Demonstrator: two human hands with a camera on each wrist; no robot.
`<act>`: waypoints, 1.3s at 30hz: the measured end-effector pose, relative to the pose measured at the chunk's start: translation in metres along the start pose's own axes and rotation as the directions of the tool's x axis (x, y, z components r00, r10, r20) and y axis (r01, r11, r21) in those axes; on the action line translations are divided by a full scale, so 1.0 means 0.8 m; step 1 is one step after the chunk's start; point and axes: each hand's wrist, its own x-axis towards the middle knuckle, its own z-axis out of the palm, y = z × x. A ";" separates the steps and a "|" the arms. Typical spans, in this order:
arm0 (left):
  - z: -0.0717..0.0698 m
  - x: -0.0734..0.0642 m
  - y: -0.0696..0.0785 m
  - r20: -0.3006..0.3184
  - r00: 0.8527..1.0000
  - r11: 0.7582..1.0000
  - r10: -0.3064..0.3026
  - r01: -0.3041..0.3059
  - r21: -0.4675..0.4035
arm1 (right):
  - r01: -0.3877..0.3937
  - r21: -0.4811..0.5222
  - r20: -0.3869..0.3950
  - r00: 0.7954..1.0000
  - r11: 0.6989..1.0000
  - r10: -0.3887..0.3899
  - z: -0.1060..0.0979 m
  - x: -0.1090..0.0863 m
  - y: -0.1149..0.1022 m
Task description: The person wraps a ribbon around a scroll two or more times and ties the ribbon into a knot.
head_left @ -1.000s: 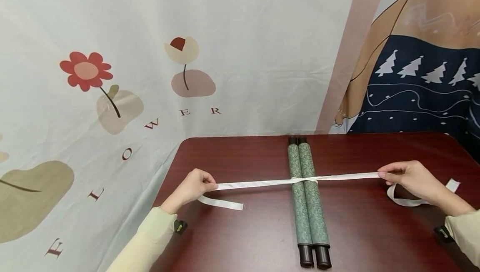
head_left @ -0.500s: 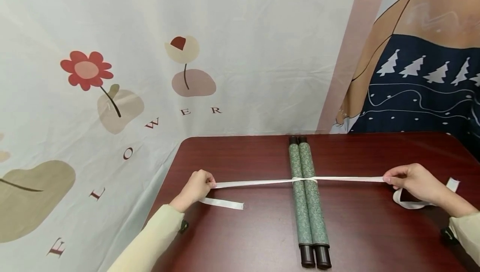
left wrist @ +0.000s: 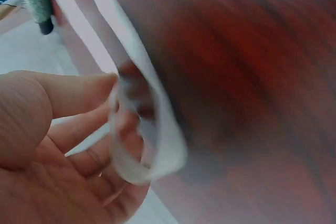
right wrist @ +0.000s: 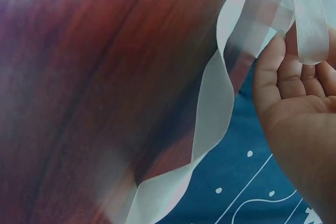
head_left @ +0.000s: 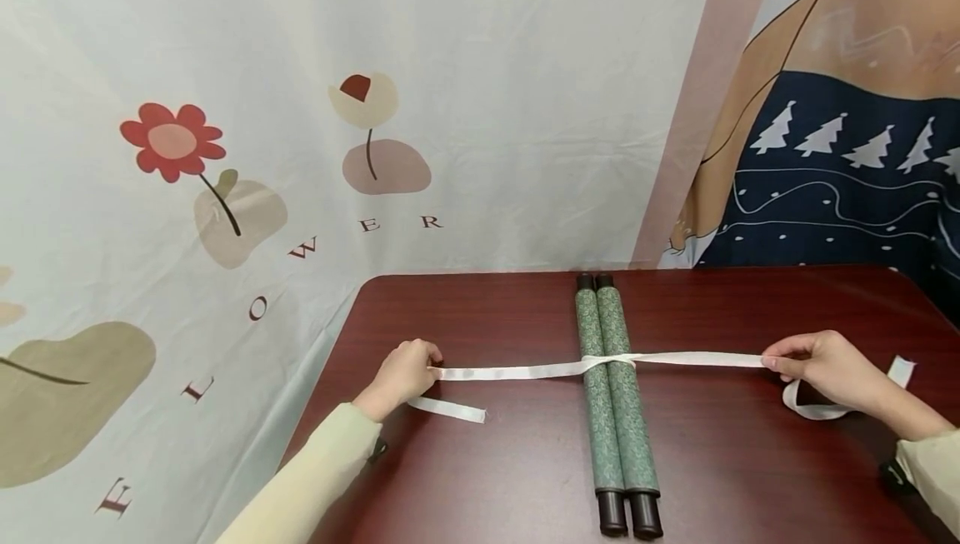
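Note:
Two green patterned scroll rolls with dark end knobs lie side by side on the table. A white ribbon crosses over their middle, twisted together where its two ends meet. My left hand pinches one end of the ribbon at the left, its loose tail lying under the hand. In the left wrist view the ribbon loops down past the thumb and fingers. Out to the right, my right hand pinches the other end. A twisted tail of ribbon hangs from that hand in the right wrist view.
The dark red table has rounded far corners. Behind it hangs a pale curtain printed with flowers and letters, with a navy printed section at the right. A dark strap shows under each sleeve.
My left hand has shifted slightly right, toward the scroll rolls. My right hand has moved a little right and nearer. The ribbon looked tauter half a second ago and now sags slightly.

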 end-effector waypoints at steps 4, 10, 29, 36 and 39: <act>0.001 0.004 0.023 -0.062 0.995 0.997 0.077 -0.076 0.025 | 0.008 0.006 0.004 1.000 1.000 -0.008 0.002 0.000 0.000; 0.013 0.012 0.087 -0.041 0.983 0.972 0.181 -0.185 -0.147 | 0.011 0.008 0.008 1.000 1.000 -0.012 0.002 -0.001 0.002; 0.067 0.041 0.176 0.140 0.896 0.900 0.422 -0.396 -0.180 | -0.007 -0.006 0.010 1.000 1.000 0.007 0.003 0.000 0.000; 0.078 0.044 0.181 0.184 0.894 0.904 0.408 -0.367 -0.219 | -0.011 -0.004 0.017 1.000 1.000 0.011 0.005 -0.001 0.002; 0.078 0.044 0.179 0.212 0.902 0.904 0.375 -0.306 -0.298 | -0.007 0.003 0.015 1.000 1.000 0.007 0.007 -0.001 0.003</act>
